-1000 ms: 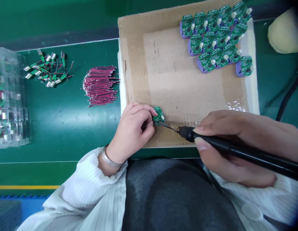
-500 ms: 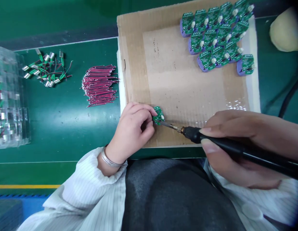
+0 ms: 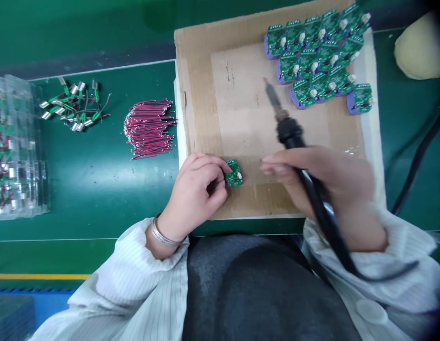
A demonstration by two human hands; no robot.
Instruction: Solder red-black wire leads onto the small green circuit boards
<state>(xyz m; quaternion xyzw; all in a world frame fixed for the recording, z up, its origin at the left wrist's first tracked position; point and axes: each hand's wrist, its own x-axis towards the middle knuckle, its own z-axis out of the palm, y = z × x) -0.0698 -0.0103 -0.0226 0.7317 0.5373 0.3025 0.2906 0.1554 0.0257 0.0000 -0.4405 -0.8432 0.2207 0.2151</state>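
Observation:
Between the fingertips of my left hand is a small green circuit board with a white connector, at the near edge of the cardboard. My right hand, blurred by motion, grips a black soldering iron. Its metal tip points up and away over the middle of the cardboard, apart from the board. Some of the right thumb and fingers stretch to the left, towards the board but not touching it.
The cardboard sheet bears rows of circuit boards on purple bases at the far right. Left of it lie cut red-and-black wires and small metal motors with leads. Clear plastic trays stand far left; a black cable runs at right.
The soldering iron's tip has left the circuit board and swung up and away, and my right hand has turned with it. My left hand stays on the board.

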